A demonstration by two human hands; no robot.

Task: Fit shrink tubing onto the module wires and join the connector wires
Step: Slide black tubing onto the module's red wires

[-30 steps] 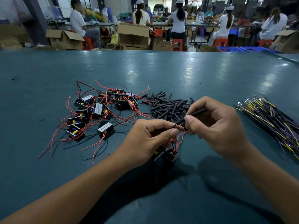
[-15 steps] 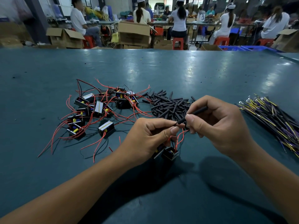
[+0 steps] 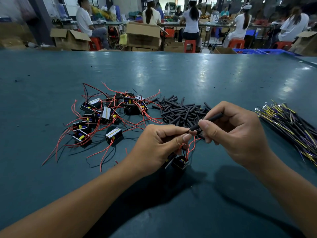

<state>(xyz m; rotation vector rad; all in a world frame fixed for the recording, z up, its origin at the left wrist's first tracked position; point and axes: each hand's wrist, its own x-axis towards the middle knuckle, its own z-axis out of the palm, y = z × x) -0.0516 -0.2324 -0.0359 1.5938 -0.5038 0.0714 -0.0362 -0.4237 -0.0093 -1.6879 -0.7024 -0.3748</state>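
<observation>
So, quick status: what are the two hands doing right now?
Left hand pinches wire end. Right hand pinches black tube, mouth at wire tip. Module hangs below. Nothing in the way.

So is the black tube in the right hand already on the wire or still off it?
Barely on: the tube meets the wire tip at its mouth, the rest unthreaded.

Lighting: dim, overhead; pale glare patches on tabletop; soft dark shadows beneath forearms. Wide-angle edge bending; background soft.
</observation>
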